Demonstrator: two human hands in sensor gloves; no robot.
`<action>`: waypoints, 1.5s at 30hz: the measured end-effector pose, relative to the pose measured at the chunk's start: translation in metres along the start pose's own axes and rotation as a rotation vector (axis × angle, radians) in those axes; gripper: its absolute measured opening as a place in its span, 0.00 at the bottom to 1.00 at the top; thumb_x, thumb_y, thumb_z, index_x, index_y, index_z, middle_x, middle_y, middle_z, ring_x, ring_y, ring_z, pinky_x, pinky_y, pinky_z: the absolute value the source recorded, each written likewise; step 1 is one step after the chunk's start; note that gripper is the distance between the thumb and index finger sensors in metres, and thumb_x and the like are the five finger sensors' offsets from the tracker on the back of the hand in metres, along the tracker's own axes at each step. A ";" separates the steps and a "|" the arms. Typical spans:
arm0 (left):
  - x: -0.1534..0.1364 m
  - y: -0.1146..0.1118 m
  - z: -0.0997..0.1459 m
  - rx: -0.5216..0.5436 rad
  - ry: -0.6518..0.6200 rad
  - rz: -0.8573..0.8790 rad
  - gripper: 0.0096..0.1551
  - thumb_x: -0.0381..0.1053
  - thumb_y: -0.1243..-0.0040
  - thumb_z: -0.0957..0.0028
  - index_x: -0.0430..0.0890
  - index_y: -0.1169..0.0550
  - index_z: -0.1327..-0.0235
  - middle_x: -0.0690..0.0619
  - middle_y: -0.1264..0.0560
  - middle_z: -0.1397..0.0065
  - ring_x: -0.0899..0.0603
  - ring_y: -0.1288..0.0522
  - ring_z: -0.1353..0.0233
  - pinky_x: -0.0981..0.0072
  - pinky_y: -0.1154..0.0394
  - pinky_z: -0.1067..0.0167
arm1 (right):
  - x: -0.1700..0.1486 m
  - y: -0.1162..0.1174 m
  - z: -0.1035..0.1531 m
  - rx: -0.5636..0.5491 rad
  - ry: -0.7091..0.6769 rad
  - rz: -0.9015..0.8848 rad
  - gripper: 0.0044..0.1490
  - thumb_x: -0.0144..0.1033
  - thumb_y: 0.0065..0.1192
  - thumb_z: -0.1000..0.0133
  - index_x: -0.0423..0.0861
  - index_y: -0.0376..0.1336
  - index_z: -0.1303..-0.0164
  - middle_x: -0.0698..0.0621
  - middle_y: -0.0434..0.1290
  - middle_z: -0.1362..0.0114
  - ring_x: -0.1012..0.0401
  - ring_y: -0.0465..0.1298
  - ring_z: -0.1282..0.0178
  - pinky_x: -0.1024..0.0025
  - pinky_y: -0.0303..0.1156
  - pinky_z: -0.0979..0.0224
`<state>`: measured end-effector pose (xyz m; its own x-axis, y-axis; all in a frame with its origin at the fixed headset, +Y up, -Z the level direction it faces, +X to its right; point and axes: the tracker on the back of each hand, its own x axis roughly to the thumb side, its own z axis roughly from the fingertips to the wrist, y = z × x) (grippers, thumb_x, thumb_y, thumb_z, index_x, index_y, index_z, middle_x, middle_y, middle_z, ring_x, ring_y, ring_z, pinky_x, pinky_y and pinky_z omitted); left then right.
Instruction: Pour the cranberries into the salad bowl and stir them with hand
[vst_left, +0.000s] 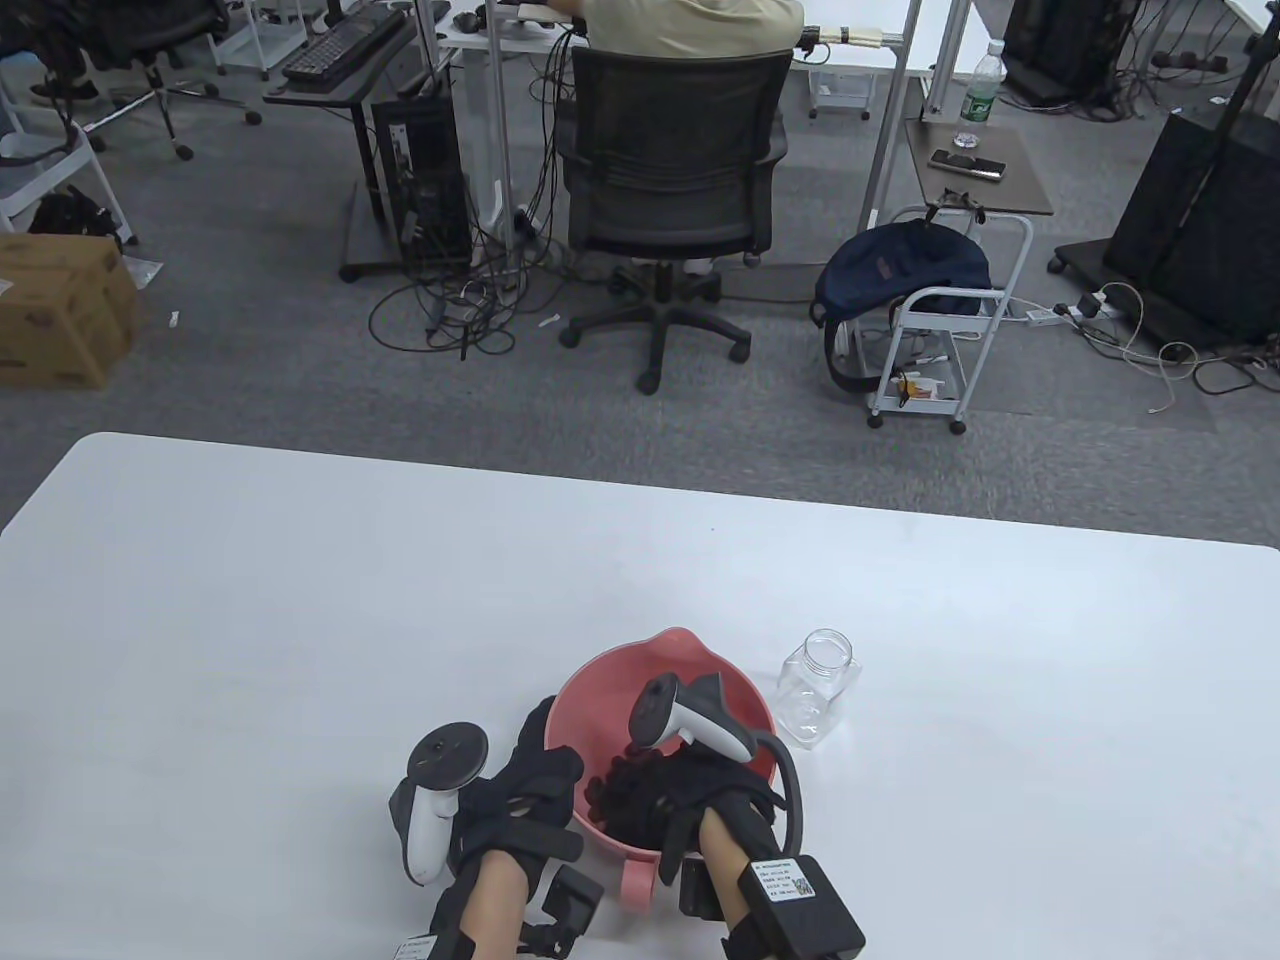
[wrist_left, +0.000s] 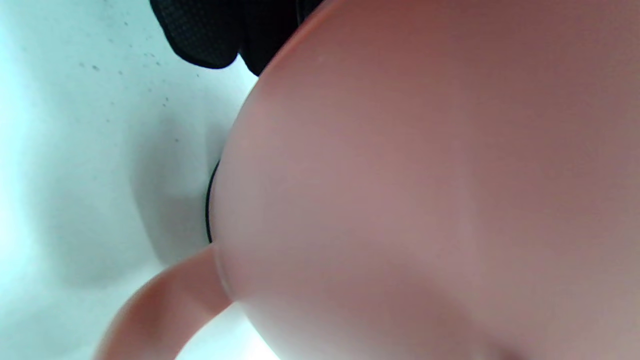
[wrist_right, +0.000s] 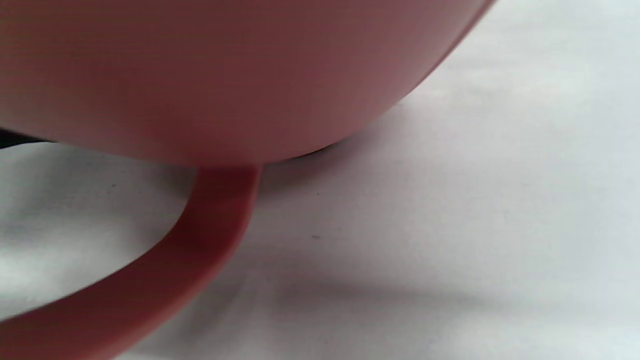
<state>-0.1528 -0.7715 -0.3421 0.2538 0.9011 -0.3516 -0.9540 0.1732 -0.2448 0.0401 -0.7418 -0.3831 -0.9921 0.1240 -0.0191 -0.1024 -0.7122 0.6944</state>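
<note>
**Right hand in the pink bowl, left hand against its wall**

The pink salad bowl (vst_left: 690, 660) stands on the white table (vst_left: 300, 600), near the table's front edge; its loop handle (vst_left: 636, 882) points toward the person, and a pouring lip sits on the far rim; the left hand (vst_left: 520, 790) lies against the bowl's left outer wall, fingers fairly straight and laid along the curve rather than curled round it; the right hand (vst_left: 660, 790) reaches over the near rim and down into the bowl, its fingers bent inward there; whether they clasp anything cannot be told, since the dark glove hides the contents and no cranberries can be made out; just right of the bowl, apart from it, an empty clear plastic jar (vst_left: 818, 688) stands upright with its mouth uncapped; in the left wrist view the bowl's blurred outer wall (wrist_left: 425, 190) fills most of the frame, with gloved fingertips (wrist_left: 210, 35) at the top edge; the right wrist view shows the bowl's underside (wrist_right: 225, 75) and the handle (wrist_right: 200, 235) arching down to the tabletop.
</note>
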 end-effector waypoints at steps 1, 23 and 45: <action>0.000 0.000 0.000 0.001 0.000 0.002 0.41 0.55 0.52 0.37 0.63 0.53 0.13 0.48 0.44 0.09 0.33 0.37 0.17 0.41 0.35 0.24 | 0.000 0.000 -0.001 -0.003 -0.005 -0.003 0.36 0.74 0.66 0.53 0.87 0.61 0.33 0.86 0.73 0.23 0.74 0.73 0.19 0.69 0.77 0.23; 0.000 0.001 -0.001 -0.028 -0.012 0.006 0.41 0.54 0.52 0.37 0.63 0.54 0.14 0.48 0.45 0.09 0.33 0.38 0.16 0.41 0.35 0.24 | -0.004 -0.001 -0.003 -0.017 -0.029 -0.079 0.43 0.78 0.61 0.51 0.92 0.46 0.28 0.78 0.37 0.09 0.66 0.50 0.06 0.56 0.66 0.13; -0.002 -0.001 -0.002 -0.026 -0.025 0.027 0.41 0.55 0.52 0.37 0.63 0.54 0.14 0.48 0.45 0.09 0.32 0.39 0.16 0.41 0.35 0.23 | -0.010 -0.003 -0.002 -0.036 0.031 -0.089 0.62 0.79 0.53 0.41 0.45 0.42 0.14 0.41 0.55 0.14 0.60 0.78 0.32 0.77 0.81 0.36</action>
<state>-0.1525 -0.7743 -0.3430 0.2241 0.9148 -0.3360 -0.9559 0.1391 -0.2588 0.0499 -0.7420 -0.3862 -0.9808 0.1664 -0.1022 -0.1918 -0.7241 0.6624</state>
